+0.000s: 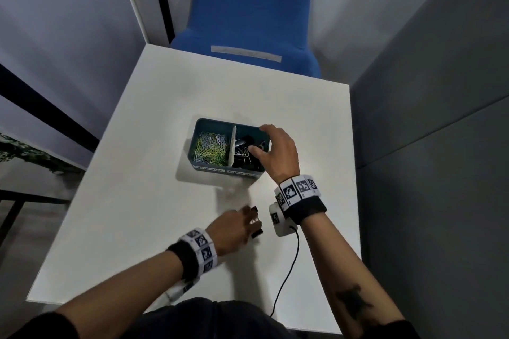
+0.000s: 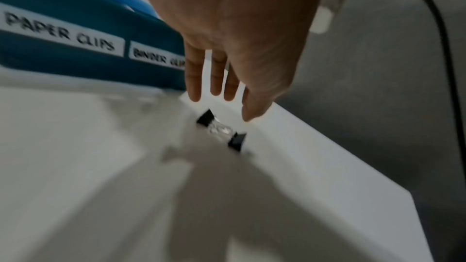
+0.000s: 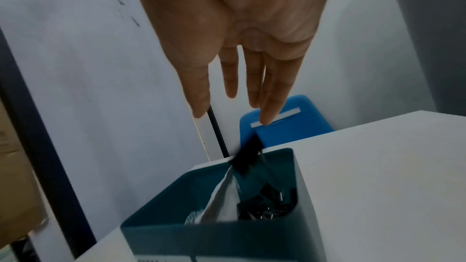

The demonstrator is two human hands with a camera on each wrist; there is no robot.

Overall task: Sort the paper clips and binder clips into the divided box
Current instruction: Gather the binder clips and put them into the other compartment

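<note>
Right hand [image 3: 234,27]: fingers [image 3: 271,95] straight and spread, holding nothing, palm down over the right compartment of the divided box [image 1: 202,125]. A black binder clip [image 3: 248,153] is in the air just below the fingertips, above the box's far rim, blurred.

Left hand [image 2: 242,33]: fingers [image 2: 193,79] straight, slightly parted, empty, poised just above two black binder clips [image 2: 221,129] lying end to end on the table [image 1: 154,118], silver wire handles between them. I cannot tell whether a fingertip touches them. They lie near the table's right edge, well short of the box.

Box: teal plastic, rectangular with rounded corners, split by a pale divider [image 1: 232,143]. Left compartment holds a heap of thin wire paper clips [image 1: 210,147], yellow, green and white. Right compartment holds black binder clips [image 1: 243,155] with shiny handles. White labels [image 2: 63,32] on the near wall read "PAPER CLIPS" and "BINDER CLIPS".

Surface: white, smooth, matte square table top, soft shadows. A black cable [image 1: 286,275] trails from the white camera unit [image 1: 279,221] at the right wrist. Both wrists carry black bands with printed marker tiles.

Room: blue padded chair [image 1: 250,16] at the table's far side, grey partition right, pale wall panels left.
</note>
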